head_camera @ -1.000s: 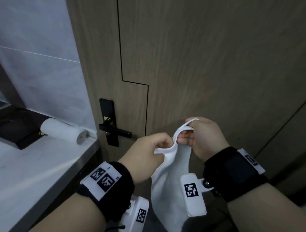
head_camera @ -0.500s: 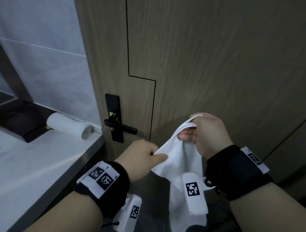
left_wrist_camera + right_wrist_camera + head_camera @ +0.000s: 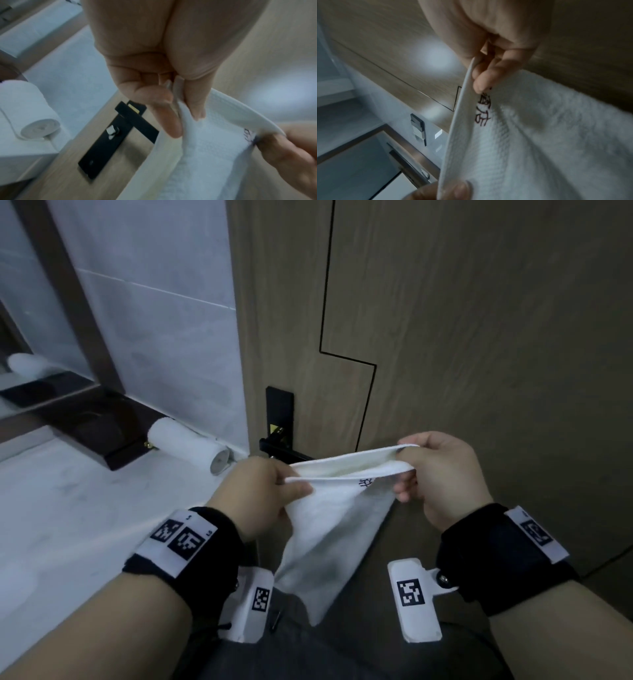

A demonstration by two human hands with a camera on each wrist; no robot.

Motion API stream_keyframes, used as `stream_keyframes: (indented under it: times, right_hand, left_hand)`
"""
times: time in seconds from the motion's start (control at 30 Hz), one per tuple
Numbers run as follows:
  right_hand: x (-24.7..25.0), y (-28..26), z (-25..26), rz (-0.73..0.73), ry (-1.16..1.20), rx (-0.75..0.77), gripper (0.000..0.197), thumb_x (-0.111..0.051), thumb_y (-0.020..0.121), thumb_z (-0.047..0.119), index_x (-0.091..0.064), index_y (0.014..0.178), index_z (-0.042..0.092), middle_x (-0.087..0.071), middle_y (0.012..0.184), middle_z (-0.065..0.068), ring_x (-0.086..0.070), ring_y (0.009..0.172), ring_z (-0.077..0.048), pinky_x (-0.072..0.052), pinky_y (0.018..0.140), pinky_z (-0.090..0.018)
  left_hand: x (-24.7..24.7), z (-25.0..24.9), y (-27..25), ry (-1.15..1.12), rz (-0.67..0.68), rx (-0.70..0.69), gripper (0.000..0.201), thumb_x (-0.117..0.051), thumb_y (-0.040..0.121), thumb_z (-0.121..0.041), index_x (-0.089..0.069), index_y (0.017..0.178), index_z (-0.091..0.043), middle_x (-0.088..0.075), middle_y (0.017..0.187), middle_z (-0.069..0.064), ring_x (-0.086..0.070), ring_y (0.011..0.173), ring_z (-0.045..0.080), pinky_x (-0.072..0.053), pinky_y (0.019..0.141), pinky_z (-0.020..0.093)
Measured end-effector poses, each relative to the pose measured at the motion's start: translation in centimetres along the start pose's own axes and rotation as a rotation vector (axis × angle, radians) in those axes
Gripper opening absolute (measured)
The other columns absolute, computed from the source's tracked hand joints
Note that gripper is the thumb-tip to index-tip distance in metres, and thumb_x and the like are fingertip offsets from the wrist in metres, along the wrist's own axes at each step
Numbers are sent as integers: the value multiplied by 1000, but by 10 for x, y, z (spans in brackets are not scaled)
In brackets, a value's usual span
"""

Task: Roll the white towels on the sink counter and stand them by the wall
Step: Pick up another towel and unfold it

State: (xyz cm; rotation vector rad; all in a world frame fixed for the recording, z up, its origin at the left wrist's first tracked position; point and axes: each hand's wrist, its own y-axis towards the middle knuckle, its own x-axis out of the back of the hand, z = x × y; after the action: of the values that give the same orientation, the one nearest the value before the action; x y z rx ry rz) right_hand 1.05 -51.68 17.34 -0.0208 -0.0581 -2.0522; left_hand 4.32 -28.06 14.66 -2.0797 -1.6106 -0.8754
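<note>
towel (image 3: 329, 518) pinched between both hands, embroidered mark (image 3: 365, 482) half-hidden

A wooden door (image 3: 479, 320) with a black lever handle (image 3: 279, 436) fills the right side. Grey wall tiles (image 3: 164, 337) and a dark-framed mirror (image 3: 20, 337) stand at left.

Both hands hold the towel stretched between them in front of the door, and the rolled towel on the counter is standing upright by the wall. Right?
Not quite: the rolled towel lies on its side by the wall, as the head view shows. The rest holds: left hand and right hand stretch the towel.
</note>
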Motion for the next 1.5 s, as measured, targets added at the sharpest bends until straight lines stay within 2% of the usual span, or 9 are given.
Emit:
stream_keyframes:
  times: [0.17, 0.4, 0.6, 0.73, 0.87, 1.0, 1.23, 1.33, 1.5]
  right_hand:
    - [-9, 8, 1, 76, -259, 48, 16, -56, 74, -10, -62, 75, 5, -54, 40, -4, -48, 29, -18, -36, 30, -22]
    - [-27, 13, 6, 254, -448, 109, 24, -54, 70, -8, -66, 71, 12, -56, 42, -7, -52, 35, -16, -38, 33, -21]
    - [-43, 12, 1, 332, -453, 120, 31, -47, 76, -12, -63, 90, 11, -54, 56, -9, -43, 32, -16, -28, 31, -18]
    - [-56, 4, 9, 582, -391, 104, 50, -43, 78, -13, -68, 99, 25, -71, 89, -7, -43, 37, -16, -29, 34, -19]
    - [-80, -6, 16, 771, -281, 171, 58, -39, 79, -16, -78, 92, 25, -70, 70, -11, -39, 39, -11, -31, 39, -17]
    - [-113, -6, 9, 711, -315, 194, 49, -39, 79, -11, -77, 74, 18, -46, 42, -10, -37, 40, -16, -31, 42, -21]
    - [-147, 3, 5, 806, -445, 290, 13, -80, 65, 31, -74, 72, 22, -65, 62, 2, -57, 57, -10, -44, 56, -20]
    - [-166, 8, -2, 742, -543, 403, 16, -87, 67, 18, -73, 69, 23, -68, 76, 1, -60, 67, -10, -46, 65, -25]
    - [-199, 17, -15, 626, -458, 398, 12, -81, 76, 12, -70, 72, 13, -62, 67, 2, -50, 55, -3, -39, 57, -17]
  left_hand:
    - [31, 9, -1, -13, -93, 21, 15, -82, 78, -37, -74, 76, -25, -71, 62, 1, -68, 58, 14, -56, 64, 30]
    - [46, 25, -15, -47, -239, 24, 11, -78, 82, -31, -73, 74, -25, -64, 59, -6, -58, 55, 1, -37, 52, 12]
    - [55, 40, -27, -80, -293, 35, 9, -77, 84, -24, -75, 75, -22, -57, 54, -8, -50, 50, 0, -38, 51, 11]
    - [63, 53, -31, -180, -387, 77, 10, -78, 83, -19, -75, 73, -19, -66, 62, -5, -54, 54, 0, -40, 52, 9]
    - [81, 75, -32, -244, -462, 156, 14, -79, 82, -22, -73, 72, -14, -66, 65, 6, -53, 56, 8, -43, 57, 26]
    - [99, 96, -36, -281, -540, 203, 17, -81, 79, -18, -70, 67, -10, -56, 53, -11, -43, 45, 2, -34, 46, 19]
    - [123, 124, -43, -351, -613, 230, 29, -84, 71, -11, -63, 71, 8, -58, 62, 0, -40, 49, 10, -30, 41, 16]
    - [134, 134, -43, -351, -611, 240, 31, -85, 70, -11, -60, 66, 7, -56, 59, -2, -37, 46, 10, -29, 40, 16]
    - [151, 150, -38, -329, -608, 237, 24, -86, 69, -11, -64, 61, -4, -66, 70, 12, -51, 58, 13, -37, 48, 12]
